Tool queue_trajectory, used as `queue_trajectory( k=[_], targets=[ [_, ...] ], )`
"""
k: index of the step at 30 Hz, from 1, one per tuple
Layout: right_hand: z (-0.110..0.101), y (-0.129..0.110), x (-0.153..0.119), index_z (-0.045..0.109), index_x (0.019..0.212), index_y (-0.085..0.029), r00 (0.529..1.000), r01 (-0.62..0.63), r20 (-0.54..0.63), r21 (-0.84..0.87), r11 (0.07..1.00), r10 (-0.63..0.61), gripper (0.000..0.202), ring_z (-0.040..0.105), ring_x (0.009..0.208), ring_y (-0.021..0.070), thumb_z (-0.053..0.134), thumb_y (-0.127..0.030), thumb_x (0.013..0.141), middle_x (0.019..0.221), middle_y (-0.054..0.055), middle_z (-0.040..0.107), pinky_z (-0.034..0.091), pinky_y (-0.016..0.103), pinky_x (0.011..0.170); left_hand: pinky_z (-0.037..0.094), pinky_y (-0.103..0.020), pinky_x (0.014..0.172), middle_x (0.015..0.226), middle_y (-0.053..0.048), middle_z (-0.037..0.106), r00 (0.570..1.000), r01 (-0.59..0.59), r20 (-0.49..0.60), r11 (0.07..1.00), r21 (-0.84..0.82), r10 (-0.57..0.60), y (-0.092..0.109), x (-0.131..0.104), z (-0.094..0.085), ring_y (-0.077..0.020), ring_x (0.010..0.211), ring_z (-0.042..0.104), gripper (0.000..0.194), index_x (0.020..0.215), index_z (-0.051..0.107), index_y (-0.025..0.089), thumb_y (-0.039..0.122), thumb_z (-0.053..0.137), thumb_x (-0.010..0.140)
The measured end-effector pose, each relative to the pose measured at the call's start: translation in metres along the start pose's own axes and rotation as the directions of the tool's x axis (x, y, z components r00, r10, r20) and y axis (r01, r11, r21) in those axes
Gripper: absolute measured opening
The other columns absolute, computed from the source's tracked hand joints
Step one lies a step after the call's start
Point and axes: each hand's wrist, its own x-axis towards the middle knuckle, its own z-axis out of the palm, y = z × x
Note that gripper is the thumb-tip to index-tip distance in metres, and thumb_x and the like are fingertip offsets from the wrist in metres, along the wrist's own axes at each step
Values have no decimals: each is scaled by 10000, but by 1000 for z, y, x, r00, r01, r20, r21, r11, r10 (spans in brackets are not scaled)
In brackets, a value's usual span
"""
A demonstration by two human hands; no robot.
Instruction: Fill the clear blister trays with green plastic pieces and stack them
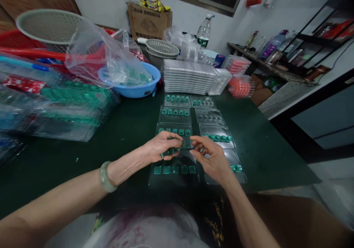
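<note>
My left hand (167, 144) is closed around several green translucent cube-like pieces (168, 152). Between its thumb and the fingertips of my right hand (210, 155) is a greenish clear piece (186, 143), blurred at its edges. The right fingers are curled, with thumb and index finger at that piece. Below and beyond both hands lie clear plastic trays in two columns. The nearest left tray (174, 181) has a row of green cubes (175, 169); the right-hand tray (221, 130) beyond my fingers carries rounder green pieces (219, 138). My right hand partly covers the nearest right tray (240, 178).
Stacked clear trays (188, 76) stand behind the rows. A blue basin (138, 89) with green pieces and a plastic bag is to their left. Bagged green items (74, 100) fill the table's left side. Orange packs (240, 86) sit at the far right of the green tabletop (132, 119).
</note>
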Motion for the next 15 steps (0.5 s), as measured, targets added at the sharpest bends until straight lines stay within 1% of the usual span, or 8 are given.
queue_trajectory(
  k=[2,4,6,9,11,12,13,15],
  targets=[
    [0,3,0,585,969,-217,1000,22,-2,68,997,-22,205,533,712,110,531,-212,771,854,21,567,423,209,584,185,-148,270,501,-3,497,998,42,55,995,-89,-38,-1,0,-2,-77,376,435,138,769,575,121,194,622,660],
    [2,6,-1,609,892,-211,1000,27,-14,107,994,-26,137,533,697,110,540,-224,774,788,11,567,424,218,593,192,-141,271,495,-3,491,993,86,97,987,-134,-73,-2,-1,-1,-85,393,451,132,753,571,125,190,634,656],
    [5,6,-1,608,900,-212,1000,9,-23,131,991,-6,143,530,681,108,554,-232,768,768,5,561,424,222,587,195,-139,272,494,-3,489,988,109,125,982,-153,-90,-2,-1,-1,-87,399,457,126,746,570,126,186,636,657],
    [6,5,0,604,935,-223,1000,-6,-14,134,991,8,185,527,703,112,577,-228,751,800,7,561,431,229,603,206,-138,281,515,-1,500,987,121,123,982,-146,-103,0,-3,1,-88,413,471,120,750,568,131,182,632,663],
    [6,5,0,607,920,-227,1000,-17,-10,142,990,18,175,524,700,111,582,-226,747,791,2,558,435,229,605,210,-142,282,489,10,487,988,100,127,989,-107,-86,1,-3,1,-80,391,453,115,753,569,131,200,622,677],
    [6,4,0,609,910,-226,999,-28,-10,153,988,30,167,521,685,108,584,-228,745,772,-2,556,435,226,595,215,-146,280,468,18,476,990,69,126,995,-66,-61,1,-4,2,-71,367,429,116,753,573,128,211,616,685],
    [6,4,0,611,903,-225,999,-43,-7,165,985,44,162,519,668,105,587,-232,743,753,-5,552,435,221,578,221,-151,279,443,28,460,993,27,117,1000,-7,-26,1,-4,2,-61,341,399,119,751,577,124,221,611,691],
    [6,5,-1,622,896,-221,997,-70,7,192,979,70,164,512,631,97,594,-242,736,728,-8,548,432,211,536,238,-158,281,409,49,430,996,-65,65,987,149,56,2,-6,3,-44,306,345,121,757,591,121,227,601,699]
  ],
)
